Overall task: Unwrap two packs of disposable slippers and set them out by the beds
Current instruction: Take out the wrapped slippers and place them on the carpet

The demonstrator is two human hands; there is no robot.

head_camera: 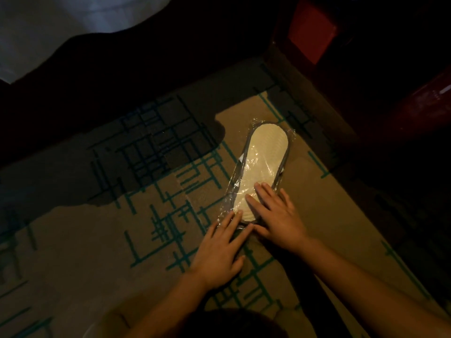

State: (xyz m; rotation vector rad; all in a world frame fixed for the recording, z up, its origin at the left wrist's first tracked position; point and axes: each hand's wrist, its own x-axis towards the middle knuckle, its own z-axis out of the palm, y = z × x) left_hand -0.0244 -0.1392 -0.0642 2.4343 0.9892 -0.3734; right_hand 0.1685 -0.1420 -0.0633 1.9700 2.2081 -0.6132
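A pack of disposable slippers (262,157) lies flat on the carpet, pale sole up, dark trim round its edge, still inside clear plastic wrap. My right hand (278,217) rests palm down on the near end of the pack, fingers spread over the sole. My left hand (220,250) lies beside it on the carpet, its fingertips touching the plastic at the pack's near-left corner. Neither hand has closed around the pack. Only this one pack is in view.
The floor is a tan carpet (97,240) with teal line patterns. White bedding (61,23) over a dark bed base fills the top left. Dark reddish wooden furniture (314,32) stands at the top right. The room is dim.
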